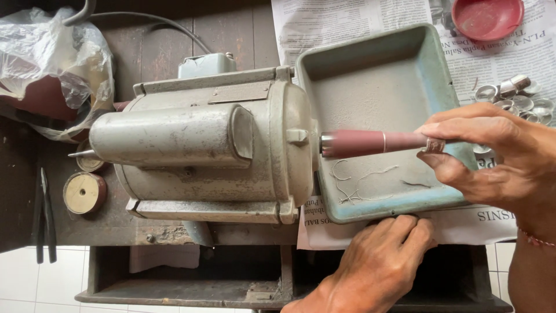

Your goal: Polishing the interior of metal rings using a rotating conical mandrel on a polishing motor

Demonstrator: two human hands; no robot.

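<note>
Dark wooden table point(231, 35): grey motor point(214, 145) at left, its reddish tapered spindle point(370, 142) over a blue-green tray point(370, 81). Left hand point(379, 264) rests flat (holding nothing) at the tray's near edge. Right hand point(492, 159) pinches a silver ring point(433, 145) onto the spindle.

A dark, worn wooden tabletop point(150, 35) of boards with visible seams fills most of the view, its surface scuffed and stained. Sheets of newspaper point(347, 23) cover its upper right part and hang a little over the near edge. Below the near edge an open wooden drawer point(191, 278) shows, its inside dark and dusty, with a pale scrap lying in it. Under and to the left of the drawer the floor point(35, 278) is laid with white square tiles and thin grey joints. The light is soft and even, daylight-like, with only faint shadows and no bright glare anywhere
</note>
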